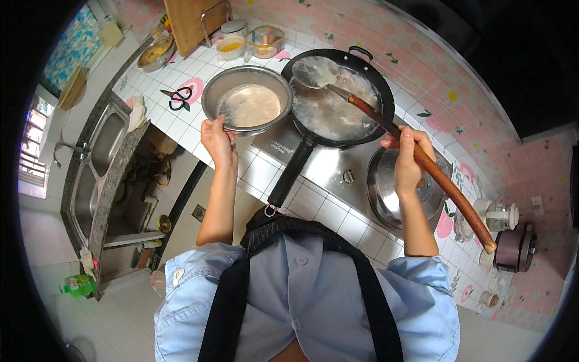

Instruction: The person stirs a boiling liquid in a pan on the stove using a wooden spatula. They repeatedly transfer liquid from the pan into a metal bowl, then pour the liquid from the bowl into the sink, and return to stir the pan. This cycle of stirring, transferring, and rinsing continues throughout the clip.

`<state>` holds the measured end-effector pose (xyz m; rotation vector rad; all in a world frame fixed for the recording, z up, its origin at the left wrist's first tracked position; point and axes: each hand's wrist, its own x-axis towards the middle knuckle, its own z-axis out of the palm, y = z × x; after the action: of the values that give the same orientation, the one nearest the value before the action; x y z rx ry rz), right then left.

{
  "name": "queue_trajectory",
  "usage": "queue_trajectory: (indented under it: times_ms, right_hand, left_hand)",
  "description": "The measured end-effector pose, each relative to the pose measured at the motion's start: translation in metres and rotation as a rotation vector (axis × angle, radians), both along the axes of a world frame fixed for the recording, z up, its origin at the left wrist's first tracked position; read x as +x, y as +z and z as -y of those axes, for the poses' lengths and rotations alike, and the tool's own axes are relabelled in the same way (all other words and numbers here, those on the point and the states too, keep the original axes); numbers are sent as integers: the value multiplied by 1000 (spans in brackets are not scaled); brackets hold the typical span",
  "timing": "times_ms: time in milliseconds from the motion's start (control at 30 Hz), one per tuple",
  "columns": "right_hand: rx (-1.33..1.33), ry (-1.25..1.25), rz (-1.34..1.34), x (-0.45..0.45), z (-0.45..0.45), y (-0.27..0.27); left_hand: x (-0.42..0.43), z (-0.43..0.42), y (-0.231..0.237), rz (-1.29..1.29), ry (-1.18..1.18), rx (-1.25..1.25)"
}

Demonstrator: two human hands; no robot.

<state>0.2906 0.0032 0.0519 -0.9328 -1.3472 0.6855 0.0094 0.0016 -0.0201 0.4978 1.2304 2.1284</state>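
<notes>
My left hand (219,140) grips the near rim of a stainless steel bowl (210,97), thumb on the edge. Cloudy, foamy liquid (253,106) fills the bottom of that bowl. In my right hand (411,156) is the long wooden handle (452,194) of a metal skimmer (316,72). Its round head is over the far left part of a black wok (386,99), near the bowl's rim. The wok holds steaming, foamy liquid (337,115) with pale pieces partly hidden by froth. Its black handle (291,172) points towards me.
Under the wok is a steel gas stove (325,165); a lidded metal pan (382,192) sits on its right side. Black-handled scissors (178,97) lie left of the bowl. Behind are food containers (267,43) and a cutting board (192,22). A double sink (106,140) is at left.
</notes>
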Motion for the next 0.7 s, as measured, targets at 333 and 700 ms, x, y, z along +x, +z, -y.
queue_trajectory:
  times_ms: [333, 700]
  right_hand:
    - [646, 437, 498, -34, -1, 15]
    - [1025, 895, 765, -180, 43, 17]
  left_hand:
    - [-10, 36, -5, 131, 83, -25]
    - [-125, 141, -14, 181, 429, 75]
